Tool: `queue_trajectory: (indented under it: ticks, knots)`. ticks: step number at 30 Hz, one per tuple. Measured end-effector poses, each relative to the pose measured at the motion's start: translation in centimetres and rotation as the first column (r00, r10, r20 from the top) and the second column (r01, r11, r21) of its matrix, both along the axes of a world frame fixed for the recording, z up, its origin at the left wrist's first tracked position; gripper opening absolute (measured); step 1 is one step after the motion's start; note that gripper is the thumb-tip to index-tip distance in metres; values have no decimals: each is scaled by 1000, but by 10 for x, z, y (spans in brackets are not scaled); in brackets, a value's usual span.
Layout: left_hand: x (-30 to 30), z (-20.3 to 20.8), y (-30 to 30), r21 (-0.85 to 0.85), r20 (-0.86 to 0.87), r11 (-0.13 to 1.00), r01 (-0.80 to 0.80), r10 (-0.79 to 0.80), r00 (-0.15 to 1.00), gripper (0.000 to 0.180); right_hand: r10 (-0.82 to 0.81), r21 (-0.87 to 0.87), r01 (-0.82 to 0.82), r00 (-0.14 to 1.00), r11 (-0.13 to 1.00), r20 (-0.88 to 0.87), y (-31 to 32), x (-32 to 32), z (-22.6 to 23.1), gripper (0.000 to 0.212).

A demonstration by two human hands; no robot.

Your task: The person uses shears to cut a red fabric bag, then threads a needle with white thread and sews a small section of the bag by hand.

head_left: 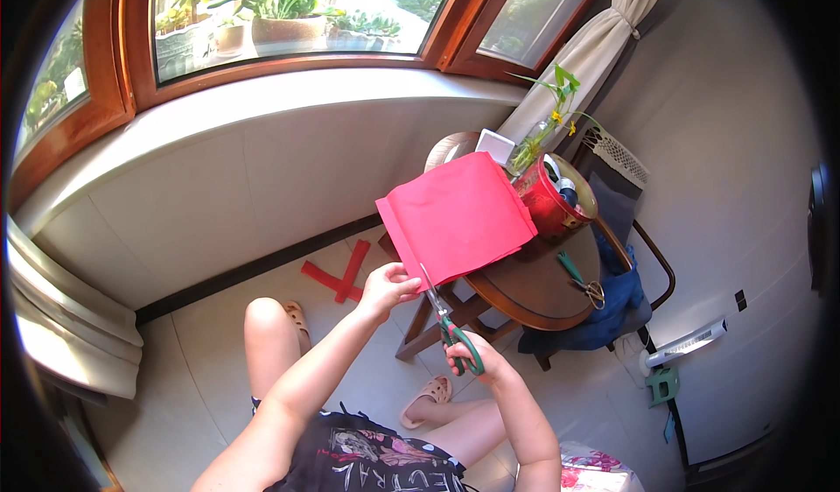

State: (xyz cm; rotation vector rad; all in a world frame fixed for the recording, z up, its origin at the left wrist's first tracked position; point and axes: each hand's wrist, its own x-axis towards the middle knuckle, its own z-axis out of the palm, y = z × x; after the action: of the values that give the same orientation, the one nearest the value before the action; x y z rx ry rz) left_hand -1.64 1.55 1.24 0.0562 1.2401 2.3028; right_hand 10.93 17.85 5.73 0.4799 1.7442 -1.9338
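A folded square of bright red cloth (459, 212) lies partly over a round wooden table (534, 295) and juts past its near left edge. My left hand (389, 289) pinches the cloth at its near left corner. In my right hand (477, 356) is a pair of scissors (444, 317) with green handles, my fingers through the loops. The blades point away from me and meet the cloth's near edge, just right of my left fingertips. How far they have cut in I cannot make out.
Red strips (339, 277) lie crossed on the tiled floor. On the table stand a red bucket (551, 203) of small items, a vase with a plant (534, 142), and a second green-handled tool (577, 273). A chair with blue cloth (612, 304) stands behind. A window (306, 19) lets in sunlight.
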Motion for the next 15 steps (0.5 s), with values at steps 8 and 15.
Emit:
queue_trajectory:
  ticks: [8, 15]
  knots:
    - [0, 2, -1, -38, -11, 999, 10, -10, 1000, 33, 17, 26, -17, 1000, 1000, -18, -3, 0, 5, 24]
    - [-1, 2, -1, -32, 10, 999, 20, -19, 1000, 34, 5, 28, -5, 1000, 1000, 1, -3, -1, 6, 22]
